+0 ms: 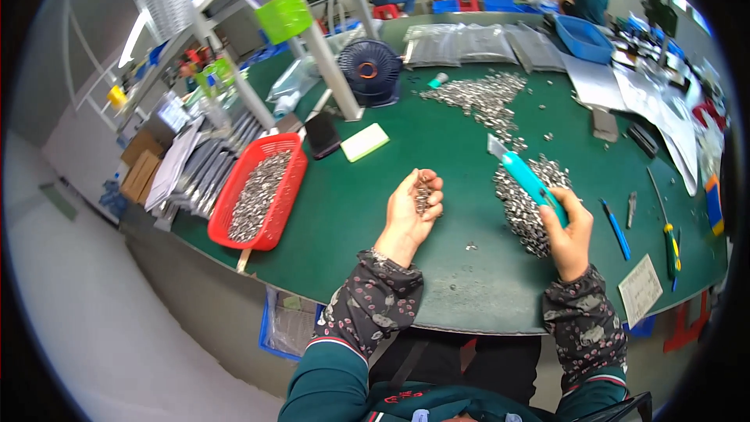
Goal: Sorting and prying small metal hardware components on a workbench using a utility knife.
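My left hand (404, 215) is cupped, palm up, its fingers curled round a handful of small shiny metal parts (423, 197). My right hand (573, 236) grips a teal utility knife (530, 178), its blade end pointing up and to the left. Under and beside the knife lies a heap of the same metal parts (519, 215). A few loose pieces (471, 247) lie on the green table (461, 289) between my hands. Farther back spreads a second heap of metal parts (484, 98).
To the left stands a red basket (287, 203) of metal parts, near a phone (322, 135), a pale pad (365, 142) and a dark fan (370, 70). On the right lie a blue pen (616, 230), a screwdriver (670, 246) and a card (641, 289). A blue tray (586, 48) sits far back.
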`<state>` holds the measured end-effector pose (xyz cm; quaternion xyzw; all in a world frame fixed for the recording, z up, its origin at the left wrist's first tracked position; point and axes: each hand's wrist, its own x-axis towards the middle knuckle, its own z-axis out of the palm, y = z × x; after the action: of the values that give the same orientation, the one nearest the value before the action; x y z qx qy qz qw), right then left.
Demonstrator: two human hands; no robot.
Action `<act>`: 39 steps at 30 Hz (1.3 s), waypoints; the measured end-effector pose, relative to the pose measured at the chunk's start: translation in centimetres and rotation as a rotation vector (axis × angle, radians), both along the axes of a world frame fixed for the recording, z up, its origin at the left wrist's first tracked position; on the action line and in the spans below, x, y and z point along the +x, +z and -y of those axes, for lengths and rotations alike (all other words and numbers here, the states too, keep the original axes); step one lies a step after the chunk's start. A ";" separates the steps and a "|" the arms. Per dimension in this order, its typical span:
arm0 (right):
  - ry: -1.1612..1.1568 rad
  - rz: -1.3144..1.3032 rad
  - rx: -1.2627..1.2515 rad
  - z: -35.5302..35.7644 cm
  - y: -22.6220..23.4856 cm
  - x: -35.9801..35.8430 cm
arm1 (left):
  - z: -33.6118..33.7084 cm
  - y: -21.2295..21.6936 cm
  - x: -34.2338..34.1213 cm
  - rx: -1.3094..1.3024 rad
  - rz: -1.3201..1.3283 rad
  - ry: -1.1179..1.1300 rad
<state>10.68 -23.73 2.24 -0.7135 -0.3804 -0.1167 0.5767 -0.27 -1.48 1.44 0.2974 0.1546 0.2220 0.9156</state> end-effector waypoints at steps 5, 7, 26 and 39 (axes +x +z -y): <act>0.048 0.022 -0.020 -0.5 0.0 0.0 | -2.8 3.9 -3.9 0.327 -0.111 0.135; 0.049 0.014 -0.025 -0.5 -0.2 0.0 | -5.8 6.7 -7.0 0.407 -0.126 0.296; -0.099 0.003 0.117 0.1 1.1 0.5 | -11.8 10.0 -18.3 1.356 -0.786 0.660; -0.080 -0.293 0.224 10.2 0.7 -3.1 | 10.3 2.2 -2.3 1.874 -0.374 -0.252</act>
<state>7.58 -33.93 2.94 -0.6689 -0.2484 -0.0762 0.6965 -2.53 -11.75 3.67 0.9527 0.0249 0.1042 0.2843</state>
